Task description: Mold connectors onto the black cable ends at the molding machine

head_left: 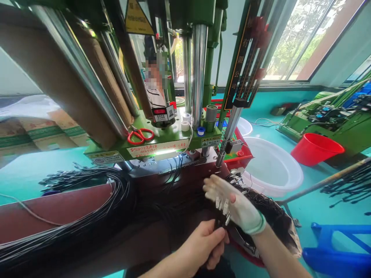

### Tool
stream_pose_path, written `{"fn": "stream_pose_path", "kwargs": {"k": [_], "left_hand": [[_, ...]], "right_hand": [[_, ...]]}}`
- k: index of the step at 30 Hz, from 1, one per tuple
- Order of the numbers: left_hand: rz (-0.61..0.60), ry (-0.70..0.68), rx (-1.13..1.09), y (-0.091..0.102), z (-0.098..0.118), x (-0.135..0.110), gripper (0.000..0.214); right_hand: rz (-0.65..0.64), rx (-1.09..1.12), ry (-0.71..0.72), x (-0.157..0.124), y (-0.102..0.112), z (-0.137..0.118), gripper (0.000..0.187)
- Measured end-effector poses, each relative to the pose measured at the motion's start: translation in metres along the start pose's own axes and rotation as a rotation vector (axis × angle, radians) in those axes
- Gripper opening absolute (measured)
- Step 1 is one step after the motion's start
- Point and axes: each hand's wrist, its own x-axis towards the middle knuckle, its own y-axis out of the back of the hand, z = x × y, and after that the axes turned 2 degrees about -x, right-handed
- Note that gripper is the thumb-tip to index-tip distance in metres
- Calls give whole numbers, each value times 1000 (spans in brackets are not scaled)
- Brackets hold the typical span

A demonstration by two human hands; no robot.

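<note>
My left hand [213, 241], bare, is clamped on a few dark cables [220, 223], their silvery connectors [225, 207] fanning out above my grip. My right hand [227, 195], in a white glove [249, 217], is spread flat beside those connectors, fingers extended; whether it touches them I can't tell. I judge the cables light and flexible, apt to droop or tangle, and the connectors small, stiff and perhaps slick; the best hold is a pinch on the cable just behind the ends, sparing the tips.

Beyond my hands, the reddish-brown surface [79, 199] carries a thick curved bundle of black cables [123, 193] on my left. Ahead stands a green press [135, 152], red-handled scissors [140, 136] lying on it. To my right, a white tub [292, 175], a red bucket [317, 150] and a blue stool [333, 256] stand on the turquoise floor [315, 193], with a window [292, 46] behind.
</note>
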Motion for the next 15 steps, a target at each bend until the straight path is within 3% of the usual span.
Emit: {"fn": "stream_pose_path", "kwargs": {"k": [4, 7, 10, 15], "left_hand": [[59, -19, 25, -6, 5, 8, 36], [112, -73, -91, -8, 0, 13, 36], [104, -94, -149, -11, -4, 15, 36], [131, -120, -230, -13, 2, 12, 36]], "right_hand": [[-58, -509, -65, 13, -3, -27, 41], [-86, -754, -118, 15, -9, -27, 41], [-72, -757, -125, 16, -9, -13, 40], [-23, -539, -107, 23, -5, 11, 40]]}}
